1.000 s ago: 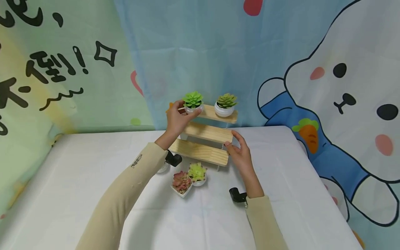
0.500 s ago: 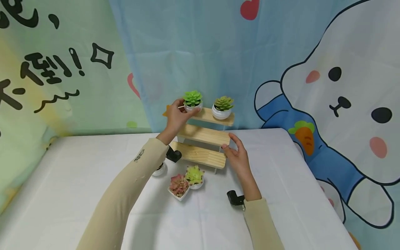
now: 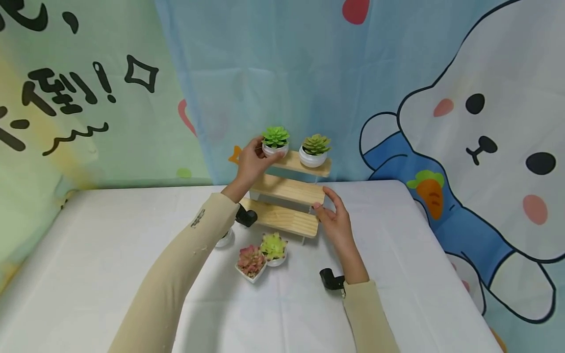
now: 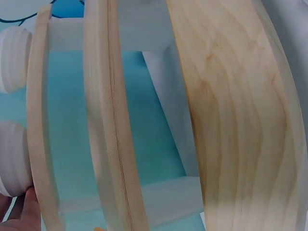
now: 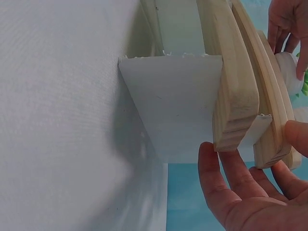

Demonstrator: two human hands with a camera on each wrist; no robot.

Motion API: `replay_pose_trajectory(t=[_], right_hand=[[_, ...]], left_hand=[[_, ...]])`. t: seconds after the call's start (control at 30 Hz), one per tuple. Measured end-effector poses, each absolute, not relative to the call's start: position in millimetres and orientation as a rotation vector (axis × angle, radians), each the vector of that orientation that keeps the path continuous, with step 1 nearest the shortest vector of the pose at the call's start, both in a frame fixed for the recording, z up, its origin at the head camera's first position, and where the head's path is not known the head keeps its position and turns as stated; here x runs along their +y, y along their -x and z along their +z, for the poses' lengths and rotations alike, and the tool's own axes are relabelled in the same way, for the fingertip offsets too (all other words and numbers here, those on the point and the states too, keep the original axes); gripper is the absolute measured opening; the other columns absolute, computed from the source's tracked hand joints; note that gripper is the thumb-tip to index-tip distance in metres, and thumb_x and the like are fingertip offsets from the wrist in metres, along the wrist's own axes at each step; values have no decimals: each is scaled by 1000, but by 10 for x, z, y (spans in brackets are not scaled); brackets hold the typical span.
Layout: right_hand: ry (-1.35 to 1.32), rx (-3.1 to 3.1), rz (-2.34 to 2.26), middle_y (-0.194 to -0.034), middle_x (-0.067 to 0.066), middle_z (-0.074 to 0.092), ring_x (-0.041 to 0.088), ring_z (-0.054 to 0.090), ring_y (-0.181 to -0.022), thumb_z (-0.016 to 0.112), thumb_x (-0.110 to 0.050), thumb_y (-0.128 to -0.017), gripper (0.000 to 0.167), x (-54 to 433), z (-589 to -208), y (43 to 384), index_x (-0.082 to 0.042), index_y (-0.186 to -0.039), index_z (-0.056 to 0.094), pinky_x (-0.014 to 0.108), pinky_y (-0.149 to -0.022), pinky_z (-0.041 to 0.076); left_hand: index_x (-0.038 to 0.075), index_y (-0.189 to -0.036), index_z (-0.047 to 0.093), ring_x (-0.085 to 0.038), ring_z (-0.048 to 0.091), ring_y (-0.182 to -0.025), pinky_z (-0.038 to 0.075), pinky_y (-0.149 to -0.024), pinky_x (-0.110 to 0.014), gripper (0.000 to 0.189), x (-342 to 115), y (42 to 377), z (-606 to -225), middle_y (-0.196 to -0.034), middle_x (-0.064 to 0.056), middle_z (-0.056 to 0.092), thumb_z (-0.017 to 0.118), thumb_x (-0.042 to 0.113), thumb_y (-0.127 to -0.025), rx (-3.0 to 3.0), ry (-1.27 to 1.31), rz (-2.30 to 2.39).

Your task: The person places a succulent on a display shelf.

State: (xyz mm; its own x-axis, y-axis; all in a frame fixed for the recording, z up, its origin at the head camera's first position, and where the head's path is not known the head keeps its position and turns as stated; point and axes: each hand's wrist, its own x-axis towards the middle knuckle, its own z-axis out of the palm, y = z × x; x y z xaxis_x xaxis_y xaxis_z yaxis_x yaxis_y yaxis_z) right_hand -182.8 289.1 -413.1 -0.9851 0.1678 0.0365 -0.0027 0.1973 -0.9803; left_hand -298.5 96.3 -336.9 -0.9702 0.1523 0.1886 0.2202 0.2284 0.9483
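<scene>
A three-tier wooden plant stand [image 3: 284, 189] with pale supports stands at the back of the table. My left hand [image 3: 252, 164] grips the white pot of a bright green succulent [image 3: 275, 137] at the left of the top shelf. Beside it on that shelf sits a duller green succulent [image 3: 316, 145] in a white pot. With thumb and fingers, my right hand [image 3: 337, 215] holds the right end of the middle shelf; in the right wrist view, other fingertips [image 5: 208, 151] touch the lower board's end.
In front of the stand are a reddish succulent [image 3: 251, 262] in a heart-shaped white pot and a yellow-green succulent [image 3: 273, 246], side by side. Another white pot [image 3: 224, 239] is partly hidden by my left sleeve. A printed cloth backdrop [image 3: 282, 73] hangs behind the table.
My left hand and the bright green succulent have shifted slightly right, closer to the other pot on the top shelf. My right hand keeps its hold. The head view has moved a little.
</scene>
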Motion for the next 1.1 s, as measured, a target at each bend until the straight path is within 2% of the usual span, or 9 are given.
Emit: replay_pose_trajectory(t=[0.33,0.73,1.1], right_hand=[[156,-2324,1903,-159,8,27,36,55,-122,52,-15,-102,54,2870,-4121,1828,-10,-152,32,42,-99,45],[180,-2337,1908,-159,7,26,35,54,-123,52,-17,-103,55,2883,-4086,1849,-12,-153,30,43,-101,43],[203,-2352,1885,-160,5,25,33,54,-123,51,-18,-103,55,2861,-4090,1847,-13,-154,30,38,-99,44]], left_hand=[[-2,-147,35,-32,50,-127,46,-103,-36,74,907,2961,-3381,-140,-23,45,75,15,-87,-2375,336,-1952],[-1,-142,42,-31,52,-123,46,-102,-31,70,717,2904,-3403,-136,-20,50,77,15,-85,-2352,307,-1986],[-3,-137,49,-35,54,-121,46,-98,-47,57,454,2690,-3515,-135,-18,53,74,14,-88,-2316,493,-1818]])
